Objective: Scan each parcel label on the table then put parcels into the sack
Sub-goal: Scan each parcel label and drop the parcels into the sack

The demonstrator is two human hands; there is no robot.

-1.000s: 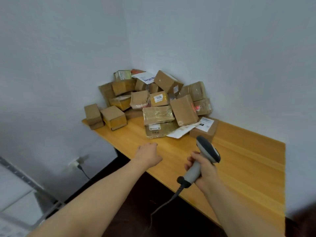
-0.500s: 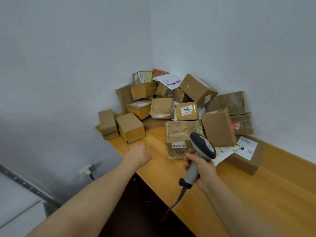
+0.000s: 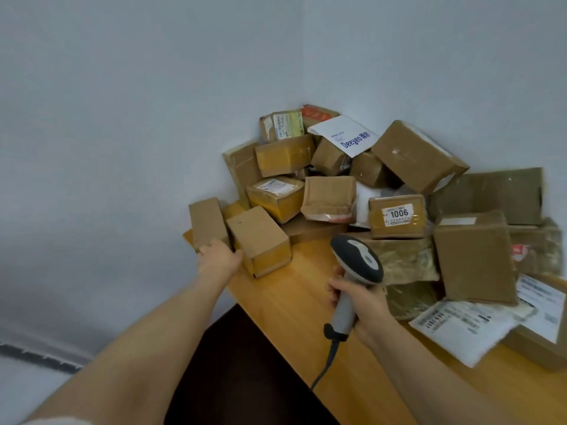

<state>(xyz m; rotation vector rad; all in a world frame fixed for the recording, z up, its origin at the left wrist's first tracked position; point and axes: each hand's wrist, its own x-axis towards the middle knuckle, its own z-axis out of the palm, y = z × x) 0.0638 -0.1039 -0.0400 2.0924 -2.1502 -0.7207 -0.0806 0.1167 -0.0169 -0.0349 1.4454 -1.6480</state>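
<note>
Touching nearest box [image 3: 257, 237] with our left hand [image 3: 219, 259], grip unclear | right hand [image 3: 365, 306] wraps scanner [image 3: 359, 260] | we should lift, rotate until its label faces scanner

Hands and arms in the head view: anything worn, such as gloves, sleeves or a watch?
No gloves, rings or watch show on the left hand or right hand. Both forearms are bare. A pale strip at the bottom edge by the left arm may be a short sleeve.
</note>
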